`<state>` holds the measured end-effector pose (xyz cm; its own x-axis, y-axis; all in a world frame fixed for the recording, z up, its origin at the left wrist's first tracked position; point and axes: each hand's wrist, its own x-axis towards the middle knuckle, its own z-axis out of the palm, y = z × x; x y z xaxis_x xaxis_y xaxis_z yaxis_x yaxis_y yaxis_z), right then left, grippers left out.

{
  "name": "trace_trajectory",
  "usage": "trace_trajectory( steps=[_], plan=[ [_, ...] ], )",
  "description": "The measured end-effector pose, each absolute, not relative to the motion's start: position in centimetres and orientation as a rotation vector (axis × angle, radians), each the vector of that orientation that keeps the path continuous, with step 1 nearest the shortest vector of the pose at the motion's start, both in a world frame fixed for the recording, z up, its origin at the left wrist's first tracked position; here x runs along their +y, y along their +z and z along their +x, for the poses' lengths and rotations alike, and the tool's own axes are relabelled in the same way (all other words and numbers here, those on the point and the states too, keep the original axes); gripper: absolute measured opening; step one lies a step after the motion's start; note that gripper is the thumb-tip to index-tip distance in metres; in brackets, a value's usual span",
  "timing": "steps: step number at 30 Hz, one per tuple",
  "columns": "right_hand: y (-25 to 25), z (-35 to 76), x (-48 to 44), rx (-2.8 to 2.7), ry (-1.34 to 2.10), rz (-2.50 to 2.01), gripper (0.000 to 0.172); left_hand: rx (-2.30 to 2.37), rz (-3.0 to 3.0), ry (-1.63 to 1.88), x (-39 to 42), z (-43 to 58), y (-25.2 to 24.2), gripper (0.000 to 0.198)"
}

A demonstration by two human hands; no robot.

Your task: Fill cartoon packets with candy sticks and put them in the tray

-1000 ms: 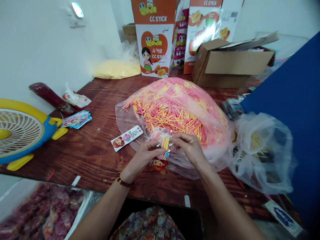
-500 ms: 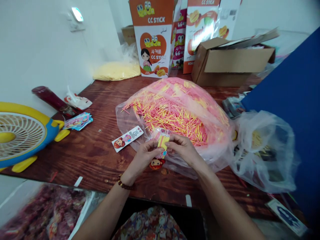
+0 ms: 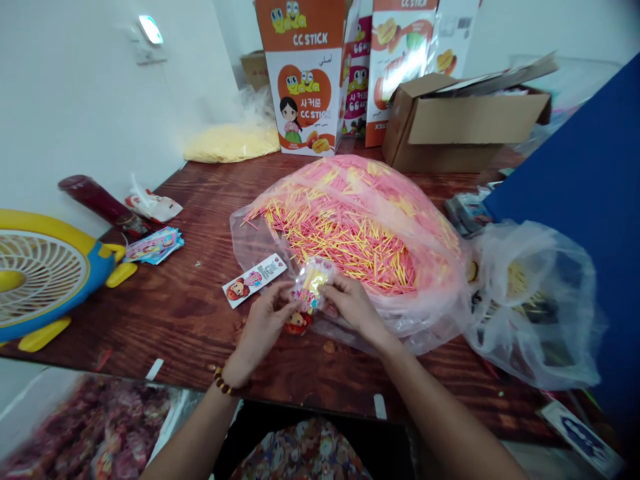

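Both hands pinch a small clear packet of pink and yellow sticks [image 3: 311, 285] with a cartoon label at its lower end, held just above the wooden table [image 3: 180, 313]. My left hand [image 3: 263, 323] grips its left side, my right hand [image 3: 353, 308] its right side. Right behind the packet lies a big clear bag heaped with loose pink and yellow sticks [image 3: 350, 230]. A printed cartoon label card [image 3: 254, 275] lies flat on the table just left of my hands.
A yellow and blue fan [image 3: 45, 270] sits at the left edge, near a small stack of cards [image 3: 154, 245] and a dark red tube [image 3: 100, 200]. CC Stick cartons [image 3: 305, 73] and a brown cardboard box [image 3: 460, 127] stand behind. A crumpled clear bag [image 3: 535, 307] lies right.
The packet and both hands have shifted slightly left and lower, toward the table. The packet is now tilted, its top leaning right.
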<state>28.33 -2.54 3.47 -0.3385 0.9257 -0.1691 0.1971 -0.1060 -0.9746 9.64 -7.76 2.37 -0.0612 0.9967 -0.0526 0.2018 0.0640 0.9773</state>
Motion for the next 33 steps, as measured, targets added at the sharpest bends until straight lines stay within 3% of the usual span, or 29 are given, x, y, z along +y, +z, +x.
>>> trace_trajectory(
  steps=[6,15,18,23,33],
  plan=[
    [3.5,28.0,0.5,-2.028,0.744,-1.732,0.023,1.688,1.921,0.97,-5.0,9.6,0.2,0.042],
    [4.7,37.0,0.4,-1.865,0.499,-1.659,0.023,1.649,1.847,1.023,-4.9,8.4,-1.9,0.053],
    [4.3,41.9,2.0,-1.889,0.312,-1.89,0.021,1.647,1.838,1.047,-4.6,8.3,-1.9,0.054],
    [2.9,44.6,3.8,-2.034,0.369,-2.067,0.027,1.759,1.886,1.01,-4.2,6.9,-1.6,0.054],
    [4.7,43.5,8.5,-1.674,0.214,-2.145,0.042,2.313,1.914,0.443,-2.0,1.5,0.1,0.047]
  ],
)
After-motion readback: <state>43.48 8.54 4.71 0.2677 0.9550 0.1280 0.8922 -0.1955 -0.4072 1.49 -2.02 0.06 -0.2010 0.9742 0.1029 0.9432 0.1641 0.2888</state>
